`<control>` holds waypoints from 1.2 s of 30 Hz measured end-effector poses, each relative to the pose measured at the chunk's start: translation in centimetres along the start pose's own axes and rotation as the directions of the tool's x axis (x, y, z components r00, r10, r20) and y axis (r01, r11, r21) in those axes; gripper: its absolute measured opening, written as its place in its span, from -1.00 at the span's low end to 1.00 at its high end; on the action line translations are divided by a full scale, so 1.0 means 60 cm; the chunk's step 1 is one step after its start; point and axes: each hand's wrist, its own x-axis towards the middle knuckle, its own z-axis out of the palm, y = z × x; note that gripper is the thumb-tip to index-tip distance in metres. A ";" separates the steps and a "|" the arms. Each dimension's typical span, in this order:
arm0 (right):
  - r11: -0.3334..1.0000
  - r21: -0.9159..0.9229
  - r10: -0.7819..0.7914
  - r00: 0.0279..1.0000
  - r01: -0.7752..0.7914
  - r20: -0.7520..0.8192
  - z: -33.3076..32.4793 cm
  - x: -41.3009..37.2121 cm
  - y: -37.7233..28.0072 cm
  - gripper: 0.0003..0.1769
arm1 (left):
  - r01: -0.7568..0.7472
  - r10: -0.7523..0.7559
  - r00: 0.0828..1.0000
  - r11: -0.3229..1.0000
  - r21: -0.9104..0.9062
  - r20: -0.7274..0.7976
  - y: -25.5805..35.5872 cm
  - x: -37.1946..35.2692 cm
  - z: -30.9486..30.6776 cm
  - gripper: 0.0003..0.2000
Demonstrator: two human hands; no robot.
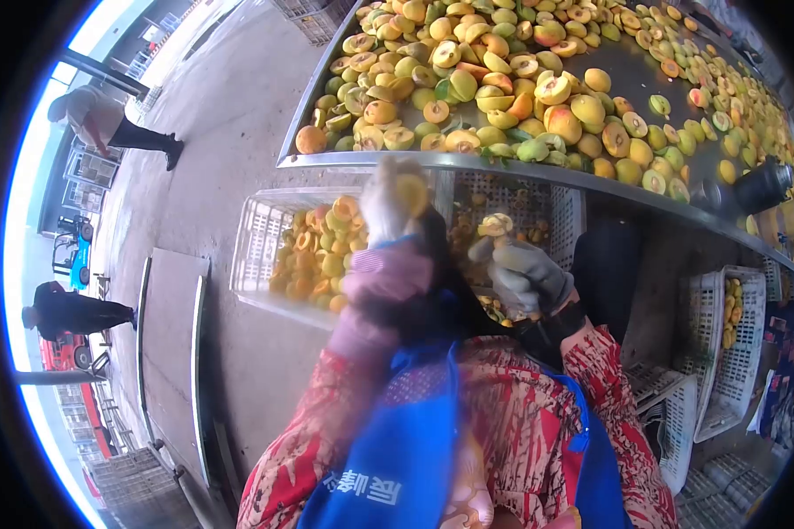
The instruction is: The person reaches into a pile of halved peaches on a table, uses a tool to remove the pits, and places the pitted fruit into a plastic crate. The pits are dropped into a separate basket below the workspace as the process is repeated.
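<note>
Floor (212,159), far left: elbow room. Crate (249,256) of fruit halves (322,256): just below desk (366,160) edge, presumably for short reach. Left hand (383,207): by that edge, fingers probably clamped on yellow fruit (411,196), though blurred. Right hand (531,275): over second crate (577,216), fingers clamped on cut fruit (496,224); metal lip close ahead, limiting forward room.

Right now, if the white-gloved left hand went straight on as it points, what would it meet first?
The left hand would probably meet the silver metal rim of the fruit-covered table, though depth is unclear.
</note>
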 end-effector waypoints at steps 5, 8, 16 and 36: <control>0.372 -0.712 -0.383 0.601 -0.595 -0.702 -0.100 0.054 0.038 -0.44 | -0.218 0.566 0.816 0.120 0.969 0.113 0.037 0.111 -0.072 -0.56; 0.418 -0.793 -0.570 0.553 -0.443 -0.608 -0.132 0.056 0.059 -0.51 | -0.418 0.286 0.901 0.374 0.828 0.326 0.040 0.133 -0.011 -0.57; -0.092 -0.723 -0.144 0.728 -0.685 -0.671 -0.159 0.027 0.072 -0.63 | -0.751 -0.101 0.659 -0.027 0.660 0.746 -0.037 0.174 0.120 -0.64; -0.218 -0.920 -0.820 0.573 -0.325 -0.008 0.025 0.061 -0.018 -0.72 | -0.897 0.451 0.392 0.379 0.226 0.801 -0.075 -0.056 -0.015 -0.67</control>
